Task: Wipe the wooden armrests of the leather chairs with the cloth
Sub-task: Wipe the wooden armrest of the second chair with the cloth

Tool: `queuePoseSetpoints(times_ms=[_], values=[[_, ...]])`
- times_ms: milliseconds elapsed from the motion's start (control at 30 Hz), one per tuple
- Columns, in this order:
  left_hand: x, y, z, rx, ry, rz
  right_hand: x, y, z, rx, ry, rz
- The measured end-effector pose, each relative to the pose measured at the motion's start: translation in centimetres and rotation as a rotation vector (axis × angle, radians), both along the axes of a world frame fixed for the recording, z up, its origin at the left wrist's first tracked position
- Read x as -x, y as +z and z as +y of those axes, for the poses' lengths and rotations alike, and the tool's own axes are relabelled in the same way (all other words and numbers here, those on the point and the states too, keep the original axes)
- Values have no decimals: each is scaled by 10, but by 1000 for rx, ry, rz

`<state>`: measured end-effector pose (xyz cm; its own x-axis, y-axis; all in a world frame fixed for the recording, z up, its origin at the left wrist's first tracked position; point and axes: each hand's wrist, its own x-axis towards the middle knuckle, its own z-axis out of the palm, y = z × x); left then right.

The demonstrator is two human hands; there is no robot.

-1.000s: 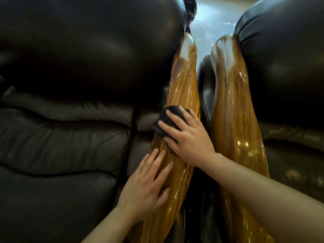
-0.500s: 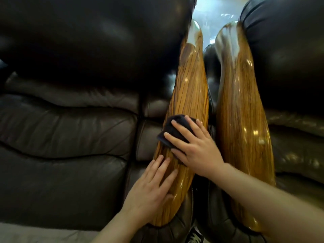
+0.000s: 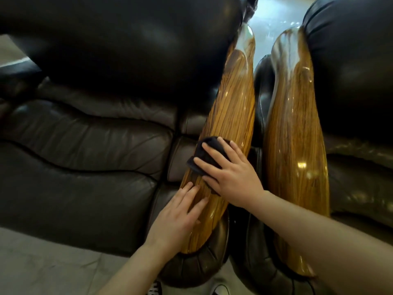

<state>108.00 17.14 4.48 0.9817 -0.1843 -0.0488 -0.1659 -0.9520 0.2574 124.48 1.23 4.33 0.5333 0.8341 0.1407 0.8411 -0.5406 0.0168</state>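
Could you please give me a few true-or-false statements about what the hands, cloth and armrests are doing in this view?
1. The right hand presses a dark cloth onto the left wooden armrest. True.
2. The left hand holds the cloth. False: it lies flat and bare on that armrest, nearer the camera.
3. The cloth is white. False: it is dark, close to black.
4. The right wooden armrest has no hand on it. True.
5. The chairs are upholstered in light fabric. False: the chair seat is dark leather.
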Motion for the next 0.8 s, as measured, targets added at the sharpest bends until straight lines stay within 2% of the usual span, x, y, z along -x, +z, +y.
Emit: queuePoseSetpoints(times_ms=[67,133,300,367,500,633,700,800], values=[[0,-1,0,14,5,-3,-14,3,-11,58,125,-13],[1,-2,1,46,20,7,-38,10,-10,81,116,-23],[6,-9,0,90,57,16,-51,14,21,-50,-395,35],[6,-9,-1,80,52,19,-23,6,26,-88,-455,24],[19,-13,-5,64,43,48,51,-23,-7,-57,-137,41],[32,-18,1,48,-25,23,22,-20,-33,56,154,-7],[30,-17,2,47,-22,-4,-12,-8,-24,9,75,-15],[26,-12,0,43,0,-28,-52,10,2,-77,-275,16]])
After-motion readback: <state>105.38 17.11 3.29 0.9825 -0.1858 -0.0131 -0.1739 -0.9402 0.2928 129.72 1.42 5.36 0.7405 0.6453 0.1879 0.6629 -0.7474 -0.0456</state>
